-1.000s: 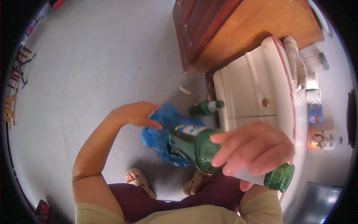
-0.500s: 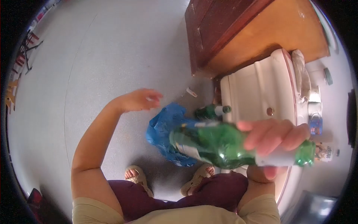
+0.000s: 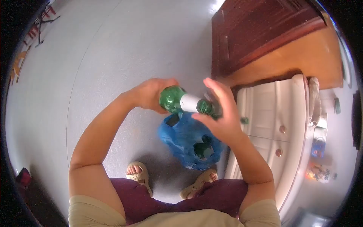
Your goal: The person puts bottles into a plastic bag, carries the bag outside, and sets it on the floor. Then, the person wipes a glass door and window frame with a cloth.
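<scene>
The green glass bottle with a white paper neck label (image 3: 173,99) is up in front of me, between my two hands and above the far edge of a crumpled translucent blue plastic bag (image 3: 181,138). My left hand (image 3: 154,94) is nearer its body and is curled around it. The long axis runs from that grip across to the right and slightly toward me, so the mouth points at my right hand (image 3: 223,113). That hand is spread, thumb and fingers apart on either side of the mouth; I cannot tell whether any finger touches the glass.

Counting: one bottle in my grip and one blue bag below it, near my feet. Inside the bag I see dark green glassy shapes (image 3: 200,148), at least one, though the folds hide an exact number. One more green glass bottle end (image 3: 245,120) shows just beyond my right wrist, against a cream-white cabinet (image 3: 261,106) with two round brown knobs (image 3: 283,129). I have two beige open-toed sandals (image 3: 143,178) on.
</scene>
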The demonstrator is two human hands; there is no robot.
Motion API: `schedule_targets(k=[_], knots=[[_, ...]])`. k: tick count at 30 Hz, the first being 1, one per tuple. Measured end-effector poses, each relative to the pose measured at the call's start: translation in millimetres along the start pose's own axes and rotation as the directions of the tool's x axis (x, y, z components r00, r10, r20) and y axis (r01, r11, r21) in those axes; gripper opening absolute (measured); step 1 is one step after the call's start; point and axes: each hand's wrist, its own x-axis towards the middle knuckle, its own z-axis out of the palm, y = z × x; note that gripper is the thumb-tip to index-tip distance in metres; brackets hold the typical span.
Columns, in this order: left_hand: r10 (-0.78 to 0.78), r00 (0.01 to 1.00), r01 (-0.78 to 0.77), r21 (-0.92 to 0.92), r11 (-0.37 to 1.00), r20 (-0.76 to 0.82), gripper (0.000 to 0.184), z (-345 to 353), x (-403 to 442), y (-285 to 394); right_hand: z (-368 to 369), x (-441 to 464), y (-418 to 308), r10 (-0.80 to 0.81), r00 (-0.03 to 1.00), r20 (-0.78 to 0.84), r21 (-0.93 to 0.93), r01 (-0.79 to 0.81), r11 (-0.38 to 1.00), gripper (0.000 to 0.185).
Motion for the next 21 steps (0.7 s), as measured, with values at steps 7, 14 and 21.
schedule_targets(k=[7,14,21], knots=[[-0.312,0.944,0.197,0.576,0.793,0.106,0.068,17.6,-20.0,-67.8,-19.0,-30.0,28.1,0.352,0.916,0.194,-0.244,-0.302,0.921,0.061],[-0.467,0.871,0.286,0.614,0.736,0.155,0.067,14.9,-20.2,-82.4,-32.6,-41.8,35.3,0.405,0.880,0.249,-0.302,-0.326,0.896,0.049],[-0.378,0.896,0.198,0.552,0.810,0.233,0.070,39.0,-17.0,-95.9,-30.6,-47.4,37.8,0.411,0.862,0.296,-0.292,-0.328,0.898,0.044]])
